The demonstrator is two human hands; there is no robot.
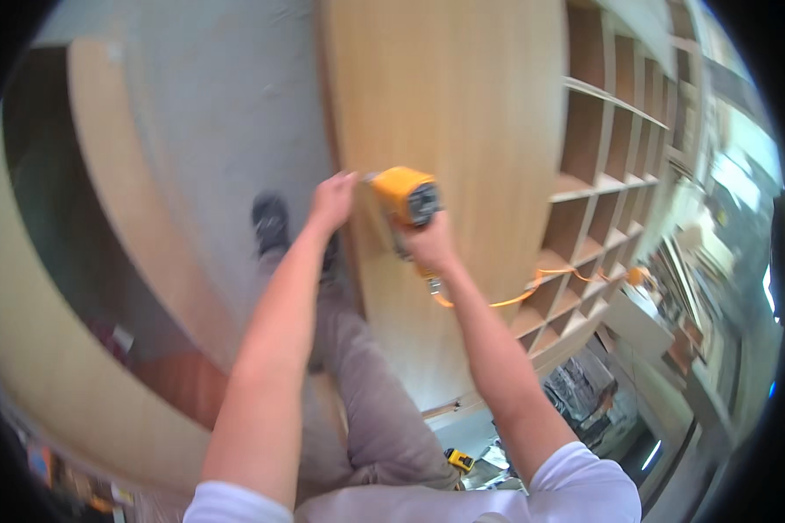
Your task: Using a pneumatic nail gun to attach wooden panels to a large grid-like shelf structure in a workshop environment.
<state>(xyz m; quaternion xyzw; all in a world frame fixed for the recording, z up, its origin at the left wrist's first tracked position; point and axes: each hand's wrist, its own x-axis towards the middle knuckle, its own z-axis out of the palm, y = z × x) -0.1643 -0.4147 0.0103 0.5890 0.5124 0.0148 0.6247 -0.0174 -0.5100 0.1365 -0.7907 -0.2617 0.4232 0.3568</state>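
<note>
My right hand [431, 246] grips an orange and black nail gun [399, 186], apparently air-driven, by its handle. The tool lies over the left part of a broad light-wood panel [471, 105], its nose pointing left to the panel's long edge. At that edge, just left of the nose, is my left hand [331, 202], its fingers drawn together in a pinch. Blur hides what, if anything, is between them. From the handle's base an orange air hose [508, 302] trails off to the right.
Wooden cubby shelving [610, 185] stands along the panel's right side. A curved-looking board [118, 166] rises at left across the grey floor [222, 105]. My dark shoe [270, 225] is beside the panel's edge. A yellow tape measure [460, 459] lies near my body; stacked boards [685, 275] are far right.
</note>
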